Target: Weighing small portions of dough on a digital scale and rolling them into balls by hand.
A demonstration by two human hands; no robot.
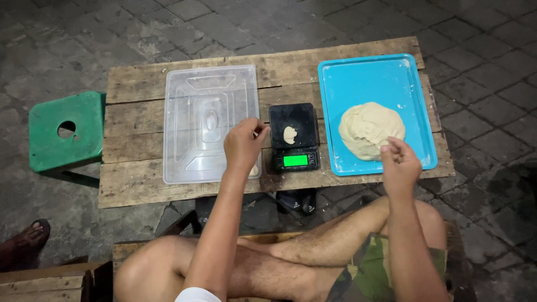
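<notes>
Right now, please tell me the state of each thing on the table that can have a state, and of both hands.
Scale: switched on, green display lit, small dough piece on it.
Dough mass: one lump, lying on the blue tray.
Clear lid: lying flat, one small dough piece on it.
Left hand: fingers curled, beside the scale.
Right hand: fingers pinched together at the dough's edge.

Dim overhead light, soft shadows under the table (140,187), dark corners, slight blur, glowing scale screen (295,161)
</notes>
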